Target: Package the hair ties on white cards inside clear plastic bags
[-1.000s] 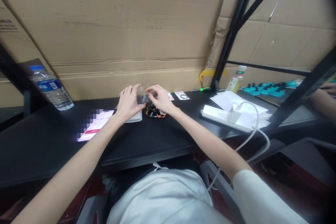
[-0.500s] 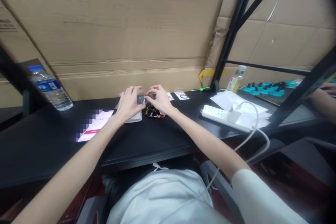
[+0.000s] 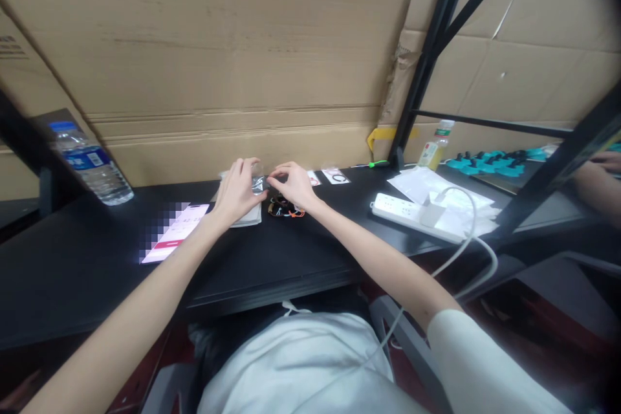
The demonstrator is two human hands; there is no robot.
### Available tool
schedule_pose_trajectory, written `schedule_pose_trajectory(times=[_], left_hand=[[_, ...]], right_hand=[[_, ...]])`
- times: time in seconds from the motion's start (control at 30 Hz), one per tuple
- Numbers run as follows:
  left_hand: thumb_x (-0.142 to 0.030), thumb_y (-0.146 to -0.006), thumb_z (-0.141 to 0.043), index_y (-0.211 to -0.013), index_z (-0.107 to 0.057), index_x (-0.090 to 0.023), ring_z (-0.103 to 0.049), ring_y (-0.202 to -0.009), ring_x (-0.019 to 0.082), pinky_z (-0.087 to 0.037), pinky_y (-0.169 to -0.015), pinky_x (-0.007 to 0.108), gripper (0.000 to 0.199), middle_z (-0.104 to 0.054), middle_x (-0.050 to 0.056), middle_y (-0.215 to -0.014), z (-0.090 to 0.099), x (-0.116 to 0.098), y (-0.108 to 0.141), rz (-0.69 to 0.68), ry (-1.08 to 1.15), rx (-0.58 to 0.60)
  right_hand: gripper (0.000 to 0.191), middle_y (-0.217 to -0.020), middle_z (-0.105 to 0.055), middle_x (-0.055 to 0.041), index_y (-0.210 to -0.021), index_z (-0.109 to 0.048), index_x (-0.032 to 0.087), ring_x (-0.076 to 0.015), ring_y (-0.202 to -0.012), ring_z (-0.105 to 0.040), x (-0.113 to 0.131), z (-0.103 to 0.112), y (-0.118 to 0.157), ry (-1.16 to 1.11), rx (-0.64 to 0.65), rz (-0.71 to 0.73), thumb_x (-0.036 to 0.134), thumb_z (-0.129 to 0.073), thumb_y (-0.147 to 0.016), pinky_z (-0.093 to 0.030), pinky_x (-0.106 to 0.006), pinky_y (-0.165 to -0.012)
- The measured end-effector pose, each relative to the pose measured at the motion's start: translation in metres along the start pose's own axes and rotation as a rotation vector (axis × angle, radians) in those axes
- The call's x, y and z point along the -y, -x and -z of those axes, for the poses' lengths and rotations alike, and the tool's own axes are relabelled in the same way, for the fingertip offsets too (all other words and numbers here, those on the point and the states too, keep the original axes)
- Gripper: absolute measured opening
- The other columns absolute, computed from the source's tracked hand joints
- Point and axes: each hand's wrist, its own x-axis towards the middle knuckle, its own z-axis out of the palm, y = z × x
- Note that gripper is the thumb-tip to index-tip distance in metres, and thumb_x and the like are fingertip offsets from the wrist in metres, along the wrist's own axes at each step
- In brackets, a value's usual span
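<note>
A small clear plastic bag (image 3: pixel 259 184) is held by my left hand (image 3: pixel 236 191), with the fingers behind it and the thumb in front. Close to the bag's right edge, my right hand (image 3: pixel 295 185) has its thumb and index finger pinched together. Whatever sits between those fingertips is too small to make out. Under my right hand lies a tangled pile of dark cords (image 3: pixel 285 208) with orange and white bits. A stack of whitish packets (image 3: pixel 250 217) lies partly hidden below my left hand.
Flat packets, one with a dark loop (image 3: pixel 336 176), lie right of my hands. A lit phone (image 3: pixel 177 233) and a water bottle (image 3: pixel 97 165) are at left. At right are a power strip (image 3: pixel 412 217) with a white cable, papers (image 3: pixel 439 184) and a black frame post (image 3: pixel 421 77).
My right fingertips have drawn slightly down and level with the bag's edge, and more of the clear bag shows. My left hand has barely moved.
</note>
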Motion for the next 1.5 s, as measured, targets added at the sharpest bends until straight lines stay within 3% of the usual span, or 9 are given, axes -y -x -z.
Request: schedule_pose_trajectory(times=[0.17, 0.3, 0.63, 0.73, 0.9, 1.03, 1.2, 1.37, 1.5], left_hand=[[-0.034, -0.082, -0.077, -0.147, -0.044, -0.017, -0.064, -0.125, 0.039, -0.056, -0.097, 0.048, 0.074, -0.058, 0.02, -0.143, -0.001, 0.002, 0.001, 0.034, 0.038, 0.027], [-0.033, -0.083, -0.075, -0.148, -0.043, -0.017, -0.064, -0.125, 0.039, -0.056, -0.099, 0.049, 0.074, -0.057, 0.02, -0.146, 0.0, 0.001, 0.001, 0.054, 0.025, 0.056], [-0.045, -0.09, -0.071, -0.15, -0.046, -0.016, -0.06, -0.13, 0.041, -0.05, -0.106, 0.053, 0.07, -0.06, 0.021, -0.138, 0.009, 0.003, -0.002, 0.154, -0.067, 0.094], [-0.044, -0.09, -0.071, -0.147, -0.049, -0.016, -0.06, -0.129, 0.041, -0.05, -0.105, 0.052, 0.068, -0.062, 0.02, -0.137, 0.011, 0.004, -0.003, 0.139, -0.075, 0.098], [-0.04, -0.089, -0.07, -0.141, -0.051, -0.016, -0.063, -0.124, 0.039, -0.052, -0.1, 0.049, 0.06, -0.065, 0.018, -0.136, 0.012, 0.006, -0.005, 0.122, -0.062, 0.105], [-0.04, -0.089, -0.07, -0.143, -0.049, -0.016, -0.063, -0.122, 0.038, -0.052, -0.099, 0.049, 0.063, -0.066, 0.018, -0.132, 0.015, 0.006, -0.006, 0.123, -0.042, 0.127], [-0.036, -0.089, -0.068, -0.14, -0.052, -0.018, -0.062, -0.122, 0.039, -0.051, -0.099, 0.05, 0.057, -0.068, 0.016, -0.125, 0.019, 0.004, -0.006, 0.159, -0.124, 0.153], [-0.035, -0.087, -0.069, -0.132, -0.055, -0.019, -0.064, -0.119, 0.04, -0.052, -0.098, 0.053, 0.05, -0.069, 0.016, -0.121, 0.023, 0.004, -0.007, 0.207, -0.166, 0.146], [-0.036, -0.083, -0.071, -0.132, -0.053, -0.02, -0.065, -0.12, 0.044, -0.053, -0.098, 0.057, 0.054, -0.071, 0.018, -0.123, 0.027, 0.008, -0.008, 0.353, -0.144, 0.087]], right_hand=[[0.016, -0.125, -0.073, -0.0078, -0.1, -0.084, 0.023, -0.0222, -0.116, -0.071, 0.0, -0.004, 0.0, 0.017, -0.005, 0.006, 0.037, -0.08, -0.093, -0.05, -0.038, -0.11], [0.01, -0.12, -0.074, -0.0081, -0.097, -0.083, 0.022, -0.0222, -0.117, -0.07, 0.001, -0.004, -0.001, 0.007, -0.023, 0.017, 0.028, -0.076, -0.096, -0.051, -0.038, -0.109], [0.012, -0.102, -0.08, -0.0026, -0.094, -0.077, 0.023, -0.019, -0.104, -0.074, -0.005, 0.001, -0.012, -0.604, 0.146, -0.103, 0.035, -0.078, -0.091, -0.054, -0.035, -0.102], [0.009, -0.105, -0.079, -0.0019, -0.09, -0.077, 0.024, -0.0191, -0.108, -0.073, -0.001, 0.003, -0.013, -0.604, 0.157, -0.057, 0.033, -0.076, -0.092, -0.052, -0.037, -0.107], [0.025, -0.129, -0.077, -0.0056, -0.101, -0.083, 0.025, -0.0227, -0.135, -0.063, 0.002, 0.006, -0.013, -0.477, 0.198, -0.044, 0.044, -0.067, -0.102, -0.042, -0.042, -0.12], [0.036, -0.127, -0.079, -0.0061, -0.11, -0.084, 0.026, -0.0235, -0.126, -0.069, 0.001, 0.006, -0.011, -0.457, 0.245, -0.077, 0.055, -0.063, -0.104, -0.047, -0.041, -0.115], [0.05, -0.121, -0.08, -0.0085, -0.106, -0.083, 0.021, -0.0245, -0.116, -0.072, 0.005, 0.008, -0.008, -0.262, 0.139, -0.059, 0.062, -0.055, -0.106, -0.049, -0.038, -0.106], [0.042, -0.119, -0.08, -0.005, -0.107, -0.08, 0.023, -0.0209, -0.115, -0.072, 0.009, 0.011, -0.009, -0.264, 0.105, -0.029, 0.055, -0.053, -0.109, -0.05, -0.033, -0.103], [0.03, -0.117, -0.078, -0.0056, -0.115, -0.07, 0.022, -0.0186, -0.108, -0.073, 0.002, 0.012, -0.01, -0.179, -0.179, -0.057, 0.042, -0.048, -0.11, -0.053, -0.031, -0.098]])
